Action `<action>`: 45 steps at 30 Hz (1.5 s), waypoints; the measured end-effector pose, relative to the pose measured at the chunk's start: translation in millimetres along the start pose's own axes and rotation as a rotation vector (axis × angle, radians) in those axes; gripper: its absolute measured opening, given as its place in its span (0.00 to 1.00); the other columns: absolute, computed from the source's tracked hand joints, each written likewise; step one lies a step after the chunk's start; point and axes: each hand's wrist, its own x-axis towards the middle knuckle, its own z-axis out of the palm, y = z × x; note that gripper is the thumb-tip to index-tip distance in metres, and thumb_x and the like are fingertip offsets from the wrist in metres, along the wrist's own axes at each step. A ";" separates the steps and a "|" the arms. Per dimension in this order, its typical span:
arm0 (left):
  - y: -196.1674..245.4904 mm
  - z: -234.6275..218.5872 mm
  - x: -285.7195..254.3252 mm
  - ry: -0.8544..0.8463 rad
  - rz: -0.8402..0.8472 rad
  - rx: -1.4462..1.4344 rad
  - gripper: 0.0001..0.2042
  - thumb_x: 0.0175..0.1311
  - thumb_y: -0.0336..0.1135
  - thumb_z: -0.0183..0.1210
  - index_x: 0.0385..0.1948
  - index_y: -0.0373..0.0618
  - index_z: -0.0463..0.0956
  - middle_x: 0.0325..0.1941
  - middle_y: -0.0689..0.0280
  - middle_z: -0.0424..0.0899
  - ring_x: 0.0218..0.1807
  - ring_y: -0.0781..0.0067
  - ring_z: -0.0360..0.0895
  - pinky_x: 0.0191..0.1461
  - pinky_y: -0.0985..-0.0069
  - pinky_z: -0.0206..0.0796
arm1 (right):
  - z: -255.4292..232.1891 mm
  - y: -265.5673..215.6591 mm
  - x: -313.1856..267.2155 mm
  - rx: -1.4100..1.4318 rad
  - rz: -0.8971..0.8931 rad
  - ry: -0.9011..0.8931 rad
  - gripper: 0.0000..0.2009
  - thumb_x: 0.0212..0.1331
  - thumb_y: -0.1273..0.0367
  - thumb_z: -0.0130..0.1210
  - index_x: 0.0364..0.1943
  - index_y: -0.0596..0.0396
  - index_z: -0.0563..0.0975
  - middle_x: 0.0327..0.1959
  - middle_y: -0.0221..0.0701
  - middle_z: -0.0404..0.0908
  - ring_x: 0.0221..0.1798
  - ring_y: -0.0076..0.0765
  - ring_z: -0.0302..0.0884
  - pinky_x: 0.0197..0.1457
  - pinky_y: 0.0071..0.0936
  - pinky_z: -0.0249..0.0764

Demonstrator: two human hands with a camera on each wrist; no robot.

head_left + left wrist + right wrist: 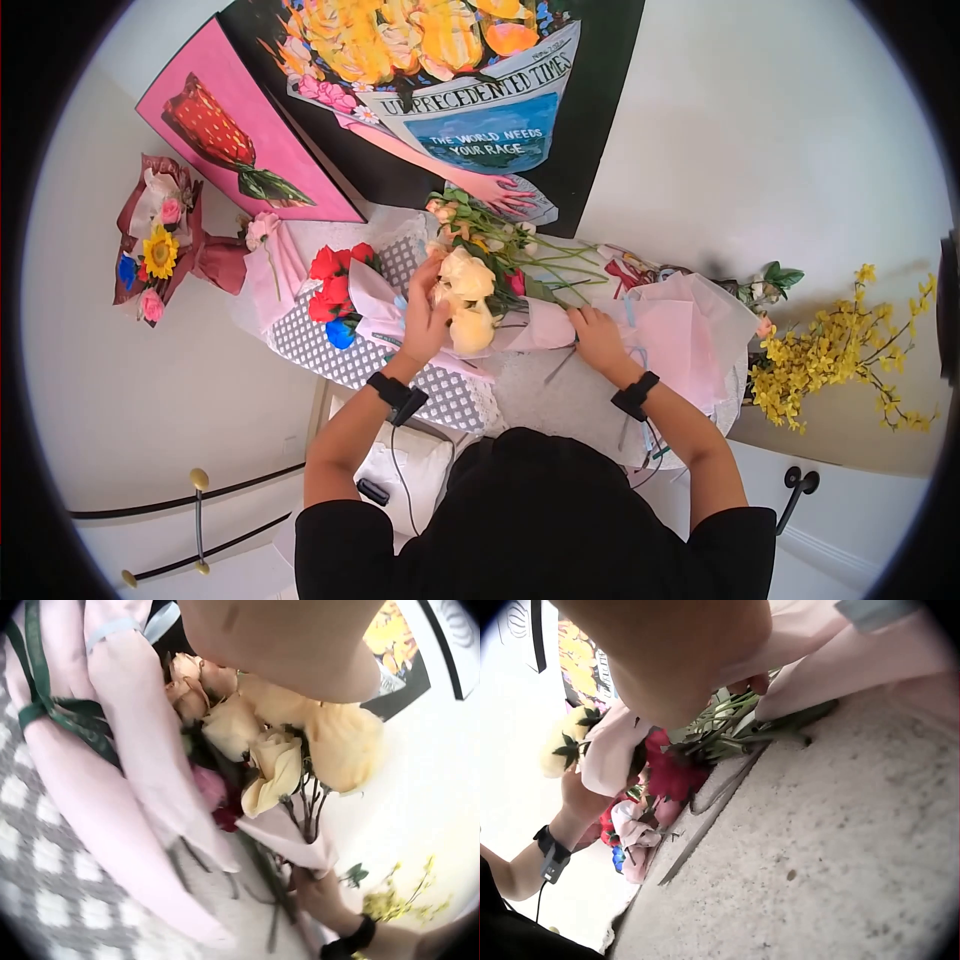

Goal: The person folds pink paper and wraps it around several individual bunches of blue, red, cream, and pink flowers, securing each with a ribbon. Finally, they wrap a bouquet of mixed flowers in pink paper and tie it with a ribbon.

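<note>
Several cream roses (pixel 467 275) stand in a small bouquet with pale pink wrapping paper (pixel 550 327) around their stems. My right hand (pixel 600 340) grips this paper at its lower end; the left wrist view shows the right hand (pixel 319 889) around the stem end. Beside the blooms, my left hand (pixel 428 310) touches the roses with extended fingers. From the left wrist, the cream blooms (pixel 274 769) appear right below that hand. Peach roses (pixel 187 686) and a dark red flower (pixel 671 769) lie close by on the table.
Red roses (pixel 335 285) and a blue flower (pixel 341 333) lie left on a patterned cloth (pixel 315 340). Loose green stems (pixel 560 262) spread behind. A large pink-wrapped bouquet (pixel 685 330) lies right, near yellow blossom branches (pixel 820 365). Paintings (pixel 330 120) lean at the back.
</note>
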 end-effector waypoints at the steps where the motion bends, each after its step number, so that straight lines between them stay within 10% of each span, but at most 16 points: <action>1: 5.5 7.8 4.1 0.117 -0.183 -0.376 0.24 0.57 0.36 0.50 0.55 0.36 0.59 0.64 0.50 0.55 0.65 0.51 0.55 0.67 0.61 0.41 | -0.7 2.2 -1.3 0.047 -0.009 0.031 0.27 0.34 0.73 0.58 0.47 0.54 0.67 0.36 0.36 0.69 0.38 0.43 0.71 0.38 0.37 0.68; 11: 60.5 17.0 46.8 -0.368 0.233 0.029 0.25 0.59 0.39 0.49 0.59 0.42 0.60 0.66 0.50 0.53 0.67 0.52 0.52 0.67 0.64 0.44 | -43.6 7.7 7.1 0.197 0.183 0.240 0.26 0.35 0.71 0.57 0.46 0.57 0.66 0.36 0.40 0.68 0.39 0.50 0.67 0.41 0.39 0.64; 21: 68.1 33.3 48.6 -0.199 0.327 0.043 0.27 0.64 0.48 0.40 0.60 0.39 0.58 0.65 0.47 0.53 0.67 0.50 0.50 0.68 0.63 0.41 | -51.2 15.4 9.5 0.156 0.179 0.290 0.30 0.32 0.70 0.59 0.48 0.57 0.66 0.40 0.41 0.68 0.43 0.50 0.66 0.44 0.40 0.64; 25: 39.9 36.5 64.8 -0.243 -0.098 -0.335 0.29 0.66 0.55 0.35 0.60 0.40 0.57 0.65 0.54 0.56 0.66 0.55 0.53 0.66 0.61 0.44 | -56.6 2.4 21.7 0.047 0.129 0.297 0.31 0.33 0.73 0.58 0.51 0.58 0.65 0.41 0.41 0.68 0.44 0.49 0.67 0.44 0.40 0.65; 28: 55.1 8.5 93.9 0.086 -0.520 -0.610 0.34 0.63 0.63 0.35 0.61 0.45 0.54 0.65 0.58 0.55 0.64 0.62 0.56 0.62 0.65 0.53 | -77.3 -23.7 39.9 0.081 0.156 0.252 0.32 0.37 0.75 0.56 0.55 0.60 0.62 0.41 0.43 0.68 0.44 0.50 0.68 0.44 0.40 0.66; 31: 33.6 -29.5 111.2 -0.238 -0.892 -1.027 0.33 0.62 0.62 0.41 0.58 0.43 0.61 0.59 0.58 0.67 0.58 0.62 0.68 0.59 0.64 0.61 | -74.4 -56.4 65.4 0.099 0.187 0.256 0.34 0.39 0.74 0.56 0.57 0.61 0.59 0.41 0.44 0.68 0.44 0.51 0.68 0.44 0.39 0.68; 36: 20.8 -94.8 113.4 -0.372 -0.834 -1.219 0.28 0.60 0.59 0.46 0.50 0.43 0.69 0.48 0.60 0.77 0.48 0.67 0.76 0.53 0.67 0.68 | -79.2 -131.2 108.9 0.172 0.230 0.129 0.41 0.38 0.71 0.59 0.61 0.60 0.53 0.45 0.45 0.66 0.47 0.53 0.66 0.43 0.41 0.69; 39: -3.8 -140.4 88.6 -0.115 -0.800 -0.797 0.20 0.64 0.49 0.47 0.49 0.43 0.70 0.47 0.61 0.78 0.46 0.69 0.76 0.52 0.71 0.68 | -69.9 -155.8 120.6 0.198 0.150 -0.051 0.43 0.41 0.68 0.60 0.63 0.62 0.48 0.48 0.46 0.64 0.48 0.54 0.66 0.45 0.41 0.69; 42: -34.5 -170.2 70.1 -0.133 -0.757 -0.531 0.16 0.64 0.43 0.47 0.46 0.42 0.71 0.44 0.63 0.78 0.43 0.70 0.77 0.50 0.72 0.69 | -21.7 -148.9 128.3 0.775 -0.273 0.158 0.43 0.50 0.58 0.58 0.63 0.61 0.44 0.49 0.46 0.66 0.49 0.46 0.69 0.44 0.33 0.70; 45: -76.2 -195.2 57.1 -0.192 -0.897 -0.825 0.14 0.63 0.39 0.47 0.44 0.42 0.72 0.41 0.65 0.79 0.40 0.73 0.77 0.47 0.74 0.70 | 30.9 -117.0 103.3 1.188 0.155 -0.175 0.34 0.53 0.58 0.56 0.59 0.61 0.54 0.43 0.39 0.70 0.42 0.33 0.71 0.42 0.26 0.68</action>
